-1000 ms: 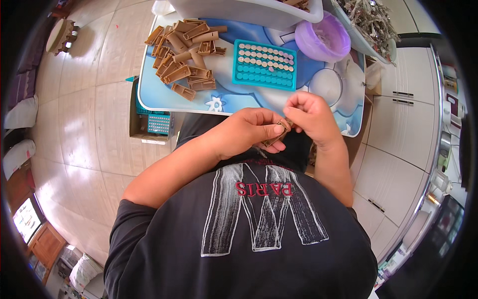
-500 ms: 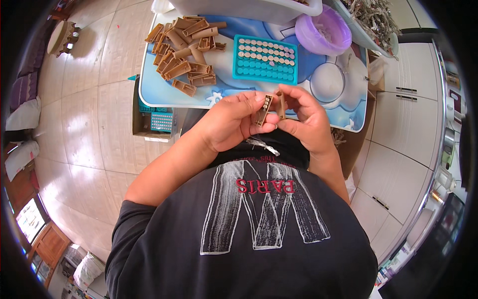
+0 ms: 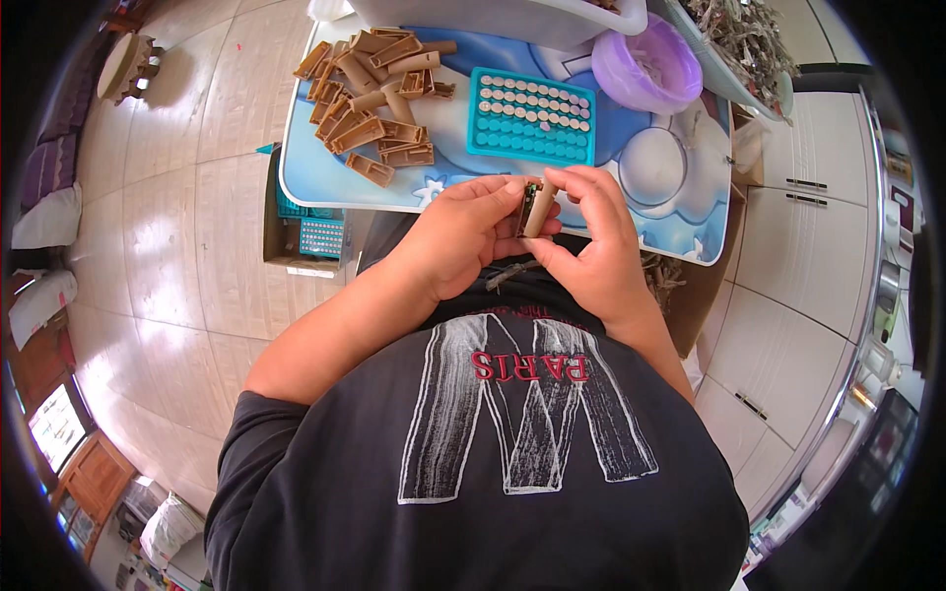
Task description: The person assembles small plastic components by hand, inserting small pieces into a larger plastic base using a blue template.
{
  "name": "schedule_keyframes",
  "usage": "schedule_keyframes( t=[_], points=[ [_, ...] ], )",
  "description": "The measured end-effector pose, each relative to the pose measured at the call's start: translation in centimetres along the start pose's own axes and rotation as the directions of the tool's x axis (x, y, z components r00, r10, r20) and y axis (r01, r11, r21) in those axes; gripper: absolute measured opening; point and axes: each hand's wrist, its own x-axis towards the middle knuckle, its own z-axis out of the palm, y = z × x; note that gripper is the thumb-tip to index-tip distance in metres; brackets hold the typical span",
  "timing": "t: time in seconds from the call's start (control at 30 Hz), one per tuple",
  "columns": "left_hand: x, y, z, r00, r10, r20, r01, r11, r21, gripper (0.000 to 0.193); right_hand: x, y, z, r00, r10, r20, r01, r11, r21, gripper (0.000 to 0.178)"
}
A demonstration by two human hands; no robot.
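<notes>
Above my lap, just off the table's near edge, my left hand (image 3: 458, 231) pinches a narrow brown plastic half-shell (image 3: 524, 212). Small dark and greenish parts show along its open side, too small to name. My right hand (image 3: 603, 231) grips a second brown half-shell (image 3: 542, 209) between thumb and fingers, its smooth rounded back turned up. The two shells stand side by side, tilted and very close; whether they touch along their edges I cannot tell. Fingers hide their ends.
A pile of brown half-shells (image 3: 379, 84) lies on the blue patterned table (image 3: 448, 128). Beside it sits a teal tray (image 3: 472, 123) with rows of round whitish pieces. A purple bowl (image 3: 613, 79) and a translucent bin (image 3: 473, 18) stand behind; an open box (image 3: 296, 264) is below left.
The right-hand shell has come left against or close beside the left-hand one and turned its rounded back up. The left-hand shell's inside is now mostly covered.
</notes>
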Motion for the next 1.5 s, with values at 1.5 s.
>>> schedule_keyframes(
  t=[1.5],
  points=[
    [-0.9, -1.6, 2.0, 0.836, 0.529, 0.143, -0.442, 0.497, 0.747, 0.014, -1.6, 1.9, 1.2, 0.934, 0.347, -0.083, -0.141, 0.574, 0.807, 0.028]
  ],
)
